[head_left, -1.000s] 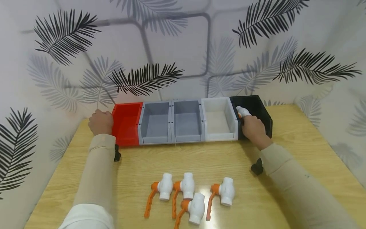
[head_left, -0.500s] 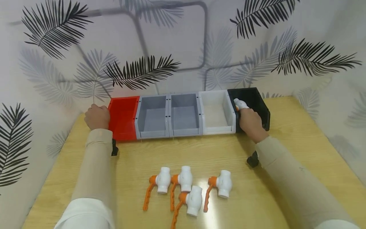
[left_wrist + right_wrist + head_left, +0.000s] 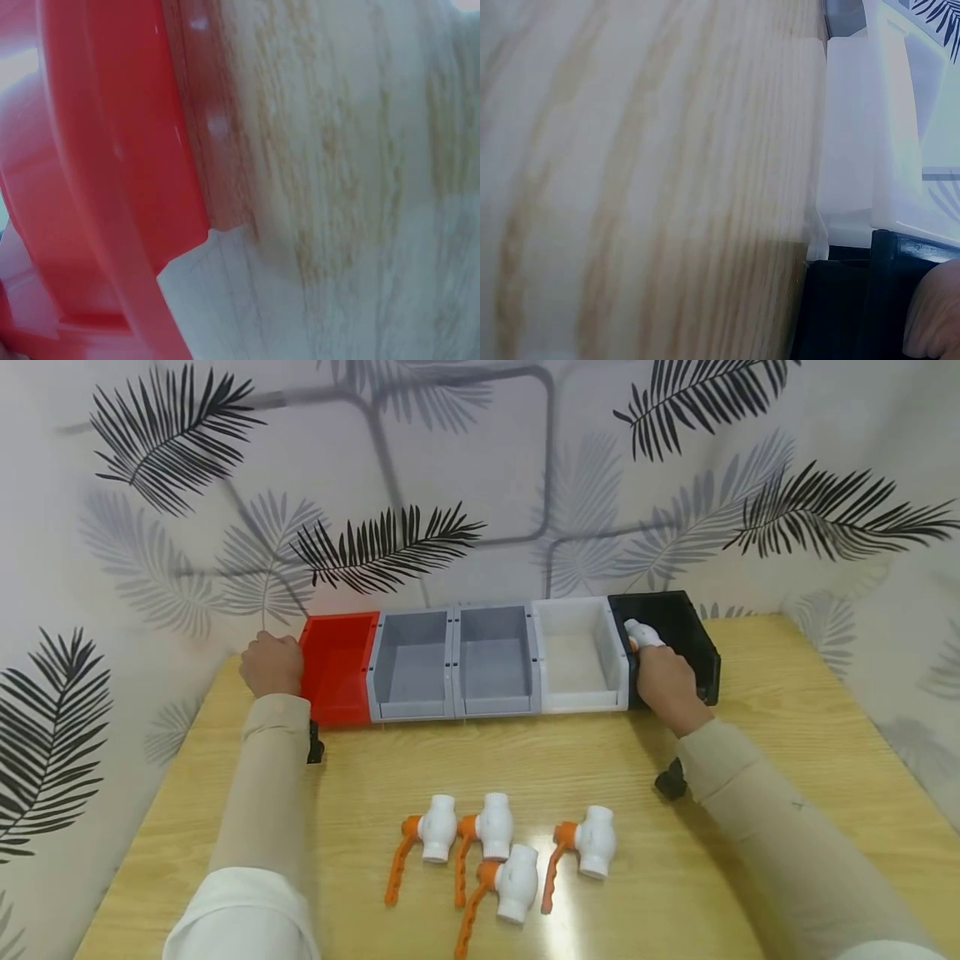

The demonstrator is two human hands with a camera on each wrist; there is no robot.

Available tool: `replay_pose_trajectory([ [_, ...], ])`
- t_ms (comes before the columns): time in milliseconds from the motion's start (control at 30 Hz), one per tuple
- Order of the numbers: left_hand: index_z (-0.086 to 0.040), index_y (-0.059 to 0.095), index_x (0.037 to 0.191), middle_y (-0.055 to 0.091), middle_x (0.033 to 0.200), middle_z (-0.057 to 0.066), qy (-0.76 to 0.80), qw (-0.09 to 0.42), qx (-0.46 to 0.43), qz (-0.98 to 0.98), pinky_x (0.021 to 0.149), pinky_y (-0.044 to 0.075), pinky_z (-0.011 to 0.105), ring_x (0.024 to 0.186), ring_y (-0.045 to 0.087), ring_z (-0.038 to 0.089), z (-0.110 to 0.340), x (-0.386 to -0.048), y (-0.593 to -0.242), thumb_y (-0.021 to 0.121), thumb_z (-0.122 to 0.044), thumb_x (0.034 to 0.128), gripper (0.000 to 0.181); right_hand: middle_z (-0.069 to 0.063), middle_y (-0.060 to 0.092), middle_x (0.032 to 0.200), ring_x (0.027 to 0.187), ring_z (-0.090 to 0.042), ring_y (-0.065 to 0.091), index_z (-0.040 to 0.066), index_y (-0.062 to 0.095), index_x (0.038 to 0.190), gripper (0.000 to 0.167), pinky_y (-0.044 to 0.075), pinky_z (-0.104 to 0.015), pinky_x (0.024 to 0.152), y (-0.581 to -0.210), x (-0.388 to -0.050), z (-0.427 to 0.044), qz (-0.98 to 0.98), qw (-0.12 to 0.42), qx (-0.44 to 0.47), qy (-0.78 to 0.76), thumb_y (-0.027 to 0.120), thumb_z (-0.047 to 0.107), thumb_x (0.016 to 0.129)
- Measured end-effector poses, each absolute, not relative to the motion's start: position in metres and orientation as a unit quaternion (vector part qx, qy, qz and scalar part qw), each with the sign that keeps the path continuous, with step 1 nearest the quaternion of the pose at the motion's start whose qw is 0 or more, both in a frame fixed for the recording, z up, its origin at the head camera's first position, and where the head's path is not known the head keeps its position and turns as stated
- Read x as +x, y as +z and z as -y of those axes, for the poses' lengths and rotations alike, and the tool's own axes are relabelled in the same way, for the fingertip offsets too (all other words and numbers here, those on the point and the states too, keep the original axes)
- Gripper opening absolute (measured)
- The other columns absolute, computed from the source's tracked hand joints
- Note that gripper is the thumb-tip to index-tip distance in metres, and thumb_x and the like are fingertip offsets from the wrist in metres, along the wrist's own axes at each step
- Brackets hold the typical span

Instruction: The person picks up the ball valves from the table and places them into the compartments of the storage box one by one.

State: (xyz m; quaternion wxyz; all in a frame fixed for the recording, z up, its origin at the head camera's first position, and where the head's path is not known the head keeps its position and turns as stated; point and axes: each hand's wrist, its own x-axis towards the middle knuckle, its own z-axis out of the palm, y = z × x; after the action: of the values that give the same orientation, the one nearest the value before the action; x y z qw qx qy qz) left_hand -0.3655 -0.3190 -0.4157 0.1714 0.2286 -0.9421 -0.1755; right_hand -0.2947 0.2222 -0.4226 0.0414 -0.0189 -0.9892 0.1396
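My right hand (image 3: 666, 685) reaches into the black bin (image 3: 697, 635) at the right end of a row of bins. It appears to grip a white ball valve (image 3: 643, 632), whose orange handle is mostly hidden by the fingers. In the right wrist view, part of the hand (image 3: 936, 315) shows inside the black bin's wall. At the row's left end, my left hand (image 3: 272, 665) has its fingers curled at the left side of the red bin (image 3: 337, 668) and seems to hold its edge. The left wrist view shows the red wall (image 3: 112, 165), with fingertips largely out of sight.
Between the end bins stand two grey bins (image 3: 412, 710) (image 3: 498, 704) and a white bin (image 3: 581, 700). Several white ball valves (image 3: 517, 883) with orange handles lie on the wooden table (image 3: 360, 785) in front. A patterned wall (image 3: 480, 468) rises behind the bins.
The head view has shifted slightly. Both hands stay at the same bins, and the valves on the table have not moved.
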Motion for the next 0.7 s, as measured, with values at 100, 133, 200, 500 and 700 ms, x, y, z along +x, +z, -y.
replay_pose_trajectory([
  [100, 0.013, 0.053, 0.102, 0.056, 0.101, 0.033, -0.18, 0.171, 0.227, 0.942, 0.083, 0.039, 0.061, 0.093, 0.051, 0.053, 0.3215, -0.3653, -0.4165, 0.027, -0.021, 0.0899, 0.045, -0.032, 0.059, 0.091, 0.067, -0.036, 0.056, -0.012, 0.057, 0.093, 0.022, 0.045, -0.048, 0.054, -0.4215, -0.2948, -0.2207, 0.989, 0.04, -0.02, 0.138, 0.042, 0.004, 0.092],
  [133, 0.013, 0.053, 0.102, 0.056, 0.101, 0.033, -0.181, 0.17, 0.228, 0.941, 0.083, 0.039, 0.06, 0.094, 0.051, 0.053, 0.3218, -0.3644, -0.4161, 0.027, -0.021, 0.0899, 0.045, -0.032, 0.059, 0.09, 0.066, -0.036, 0.056, -0.012, 0.057, 0.092, 0.022, 0.045, -0.048, 0.053, -0.4216, -0.2946, -0.2202, 0.99, 0.038, -0.019, 0.138, 0.041, 0.004, 0.093],
  [200, 0.013, 0.053, 0.102, 0.055, 0.101, 0.034, -0.183, 0.169, 0.231, 0.94, 0.083, 0.039, 0.06, 0.094, 0.05, 0.052, 0.3222, -0.363, -0.4156, 0.027, -0.021, 0.0898, 0.044, -0.031, 0.059, 0.089, 0.066, -0.036, 0.057, -0.012, 0.057, 0.091, 0.023, 0.045, -0.048, 0.053, -0.4222, -0.2938, -0.219, 0.99, 0.033, -0.02, 0.139, 0.04, 0.004, 0.093],
  [500, 0.012, 0.053, 0.096, 0.056, 0.097, 0.033, -0.184, 0.183, 0.223, 0.94, 0.08, 0.04, 0.061, 0.09, 0.051, 0.053, 0.3204, -0.3647, -0.4125, 0.028, -0.021, 0.089, 0.042, -0.034, 0.058, 0.092, 0.075, -0.044, 0.059, -0.012, 0.055, 0.095, 0.024, 0.046, -0.053, 0.057, -0.4284, -0.2956, -0.2213, 0.988, 0.044, -0.03, 0.145, 0.04, 0.006, 0.094],
  [700, 0.012, 0.053, 0.097, 0.056, 0.098, 0.034, -0.186, 0.182, 0.228, 0.938, 0.081, 0.039, 0.06, 0.091, 0.051, 0.053, 0.3186, -0.366, -0.4146, 0.029, -0.02, 0.089, 0.041, -0.033, 0.058, 0.094, 0.072, -0.039, 0.058, -0.011, 0.055, 0.099, 0.023, 0.045, -0.05, 0.056, -0.4229, -0.2986, -0.2246, 0.987, 0.037, -0.023, 0.155, 0.04, 0.006, 0.094],
])
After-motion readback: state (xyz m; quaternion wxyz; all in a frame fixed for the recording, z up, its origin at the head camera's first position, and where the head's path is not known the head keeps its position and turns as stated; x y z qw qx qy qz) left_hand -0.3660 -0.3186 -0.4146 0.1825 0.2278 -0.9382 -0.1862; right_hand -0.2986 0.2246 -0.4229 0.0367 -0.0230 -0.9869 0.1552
